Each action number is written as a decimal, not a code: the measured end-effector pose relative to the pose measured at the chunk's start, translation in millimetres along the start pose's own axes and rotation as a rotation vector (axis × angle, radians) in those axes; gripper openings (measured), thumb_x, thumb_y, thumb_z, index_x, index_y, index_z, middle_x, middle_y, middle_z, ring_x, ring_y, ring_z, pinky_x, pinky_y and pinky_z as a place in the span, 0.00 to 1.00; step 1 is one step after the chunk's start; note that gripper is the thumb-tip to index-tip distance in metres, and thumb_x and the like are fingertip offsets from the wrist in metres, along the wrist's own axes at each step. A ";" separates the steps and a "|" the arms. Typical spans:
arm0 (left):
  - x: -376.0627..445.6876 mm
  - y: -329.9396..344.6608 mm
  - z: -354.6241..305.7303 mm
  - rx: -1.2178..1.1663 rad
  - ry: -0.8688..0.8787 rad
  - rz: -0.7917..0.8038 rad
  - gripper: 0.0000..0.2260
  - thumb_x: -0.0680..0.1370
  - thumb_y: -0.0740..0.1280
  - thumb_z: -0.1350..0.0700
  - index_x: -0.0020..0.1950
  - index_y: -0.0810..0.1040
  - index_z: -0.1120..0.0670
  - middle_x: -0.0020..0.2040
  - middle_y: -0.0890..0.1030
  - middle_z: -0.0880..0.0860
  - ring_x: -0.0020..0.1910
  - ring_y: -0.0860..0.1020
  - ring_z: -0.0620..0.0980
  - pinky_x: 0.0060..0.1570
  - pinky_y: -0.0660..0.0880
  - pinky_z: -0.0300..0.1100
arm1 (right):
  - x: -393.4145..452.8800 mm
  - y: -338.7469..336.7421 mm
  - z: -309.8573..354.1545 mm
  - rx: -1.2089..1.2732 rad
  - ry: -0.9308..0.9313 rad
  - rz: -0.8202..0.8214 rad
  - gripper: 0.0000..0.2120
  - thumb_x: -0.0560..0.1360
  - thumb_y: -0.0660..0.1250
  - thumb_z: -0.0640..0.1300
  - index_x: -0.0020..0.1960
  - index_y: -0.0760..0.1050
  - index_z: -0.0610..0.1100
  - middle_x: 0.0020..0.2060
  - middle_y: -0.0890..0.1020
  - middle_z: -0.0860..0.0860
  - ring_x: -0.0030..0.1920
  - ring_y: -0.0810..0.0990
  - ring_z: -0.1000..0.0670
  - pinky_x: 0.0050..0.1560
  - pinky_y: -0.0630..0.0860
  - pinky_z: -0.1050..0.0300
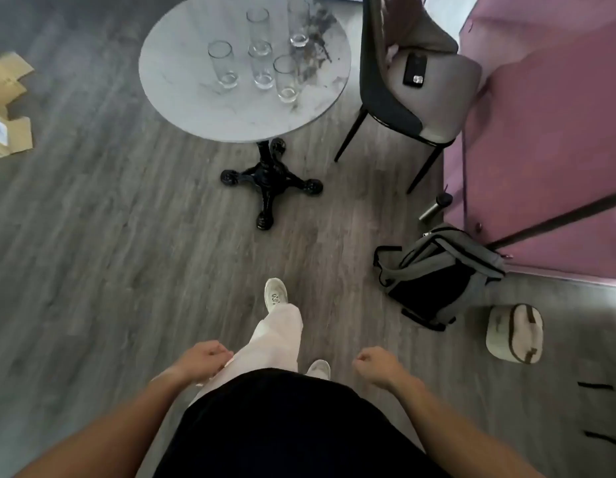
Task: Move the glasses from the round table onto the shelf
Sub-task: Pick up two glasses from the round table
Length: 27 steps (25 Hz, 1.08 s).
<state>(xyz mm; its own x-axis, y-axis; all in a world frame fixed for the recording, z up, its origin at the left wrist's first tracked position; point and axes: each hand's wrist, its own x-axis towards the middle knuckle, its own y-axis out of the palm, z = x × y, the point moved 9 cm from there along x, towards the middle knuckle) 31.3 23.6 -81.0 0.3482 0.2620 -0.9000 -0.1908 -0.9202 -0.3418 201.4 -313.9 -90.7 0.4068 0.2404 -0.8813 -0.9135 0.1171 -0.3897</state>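
On round table (pixel 182 108) five glasses (pixel 223 63); farthest rim cut off.

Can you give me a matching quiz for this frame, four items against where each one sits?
Items:
1. glasses
2. phone
3. backpack
4. cardboard boxes

Places:
A. on the chair seat
B. on the floor at the left edge of the view
C. upright on the round table
D. on the floor beside the pink wall

Pairs: 1-C, 2-A, 3-D, 4-B
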 end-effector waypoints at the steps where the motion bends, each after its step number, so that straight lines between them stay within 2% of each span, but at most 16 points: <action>1: 7.6 -8.8 -7.4 -0.005 0.011 -0.005 0.07 0.78 0.68 0.50 0.44 0.80 0.53 0.38 0.81 0.50 0.34 0.77 0.48 0.32 0.71 0.38 | 7.4 -6.0 4.0 0.031 0.008 0.003 0.15 0.74 0.60 0.48 0.49 0.81 0.40 0.48 0.85 0.45 0.53 0.82 0.44 0.52 0.77 0.52; 3: 27.1 -36.7 -29.4 0.009 0.007 -0.011 0.08 0.77 0.68 0.50 0.44 0.80 0.53 0.36 0.80 0.49 0.33 0.76 0.47 0.33 0.71 0.38 | 20.2 -29.3 23.5 0.034 0.034 0.007 0.16 0.75 0.60 0.48 0.50 0.80 0.38 0.46 0.84 0.45 0.53 0.82 0.43 0.52 0.77 0.52; 5: 45.4 -67.7 -62.9 0.025 0.032 0.000 0.08 0.77 0.68 0.50 0.41 0.79 0.53 0.33 0.80 0.48 0.32 0.76 0.47 0.33 0.71 0.37 | 33.4 -56.7 49.9 0.029 0.053 -0.010 0.17 0.74 0.59 0.47 0.50 0.78 0.36 0.45 0.83 0.41 0.46 0.81 0.44 0.47 0.75 0.51; 7: 62.7 -103.8 -98.7 0.036 0.074 0.003 0.08 0.78 0.67 0.50 0.41 0.79 0.53 0.35 0.81 0.50 0.33 0.77 0.48 0.33 0.72 0.37 | 47.0 -88.7 81.2 0.062 0.067 -0.056 0.16 0.74 0.58 0.47 0.48 0.76 0.34 0.38 0.78 0.42 0.40 0.75 0.48 0.41 0.70 0.53; 9: 76.3 -131.2 -126.9 0.051 0.110 0.015 0.08 0.79 0.66 0.49 0.44 0.78 0.53 0.39 0.82 0.52 0.33 0.78 0.48 0.31 0.72 0.37 | 56.2 -113.5 109.9 0.110 0.082 -0.084 0.14 0.74 0.59 0.46 0.46 0.78 0.37 0.38 0.78 0.49 0.42 0.78 0.46 0.43 0.71 0.55; 10: 85.3 -147.2 -142.4 0.063 0.129 0.007 0.09 0.79 0.66 0.48 0.45 0.78 0.52 0.39 0.82 0.52 0.33 0.78 0.49 0.31 0.72 0.37 | 63.7 -128.0 126.2 0.131 0.076 -0.102 0.13 0.75 0.60 0.46 0.45 0.79 0.40 0.39 0.79 0.50 0.46 0.80 0.46 0.46 0.72 0.55; 12: 99.5 -171.2 -170.5 0.046 0.154 -0.015 0.09 0.79 0.66 0.48 0.45 0.78 0.53 0.38 0.82 0.53 0.32 0.78 0.49 0.31 0.72 0.38 | 71.6 -154.7 156.8 0.153 0.055 -0.137 0.12 0.76 0.61 0.47 0.48 0.83 0.46 0.44 0.82 0.51 0.52 0.80 0.47 0.52 0.73 0.57; 14: 111.1 -189.6 -198.2 0.022 0.176 -0.025 0.09 0.79 0.66 0.49 0.46 0.78 0.54 0.37 0.81 0.53 0.31 0.77 0.49 0.30 0.71 0.38 | 82.1 -179.1 177.2 0.172 0.054 -0.173 0.13 0.76 0.62 0.48 0.51 0.83 0.46 0.47 0.85 0.51 0.51 0.80 0.48 0.52 0.75 0.56; 16: 120.3 -201.9 -219.6 0.033 0.192 -0.014 0.08 0.79 0.66 0.49 0.46 0.78 0.53 0.38 0.81 0.52 0.32 0.78 0.48 0.30 0.71 0.37 | 94.1 -198.4 189.0 0.218 0.067 -0.191 0.12 0.75 0.62 0.49 0.49 0.83 0.47 0.45 0.85 0.51 0.48 0.80 0.49 0.50 0.76 0.56; 19: 129.6 -219.5 -238.0 0.072 0.185 0.016 0.08 0.80 0.65 0.48 0.47 0.78 0.52 0.42 0.82 0.52 0.34 0.79 0.47 0.31 0.72 0.37 | 112.2 -226.1 206.2 0.226 0.068 -0.200 0.10 0.75 0.62 0.48 0.46 0.83 0.52 0.43 0.84 0.54 0.46 0.80 0.52 0.47 0.72 0.59; 23: 149.6 -254.4 -261.8 0.036 0.142 -0.041 0.08 0.80 0.66 0.49 0.45 0.77 0.52 0.43 0.82 0.53 0.34 0.79 0.47 0.29 0.72 0.36 | 153.9 -280.0 246.5 0.166 -0.030 -0.176 0.08 0.73 0.62 0.50 0.44 0.80 0.52 0.43 0.84 0.53 0.45 0.81 0.51 0.49 0.78 0.56; 25: 155.0 -273.4 -281.4 0.014 0.136 -0.081 0.08 0.79 0.66 0.49 0.46 0.78 0.53 0.43 0.82 0.52 0.34 0.79 0.47 0.30 0.73 0.36 | 168.5 -323.4 277.4 0.118 -0.130 -0.256 0.08 0.74 0.63 0.51 0.45 0.79 0.51 0.42 0.83 0.53 0.44 0.81 0.49 0.49 0.78 0.53; 27: 157.2 -287.0 -304.5 0.008 0.147 -0.107 0.08 0.80 0.65 0.50 0.46 0.78 0.54 0.42 0.82 0.51 0.34 0.79 0.46 0.31 0.73 0.37 | 169.7 -371.9 313.7 0.094 -0.278 -0.421 0.06 0.75 0.65 0.52 0.44 0.75 0.50 0.38 0.81 0.54 0.41 0.79 0.50 0.45 0.77 0.52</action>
<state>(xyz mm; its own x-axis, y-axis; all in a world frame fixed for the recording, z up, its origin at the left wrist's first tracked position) 420.3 240.4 -42.0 0.4970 0.3127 -0.8095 -0.1521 -0.8870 -0.4360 613.1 -14.4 -11.5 0.7382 0.3992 -0.5438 -0.6701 0.3420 -0.6588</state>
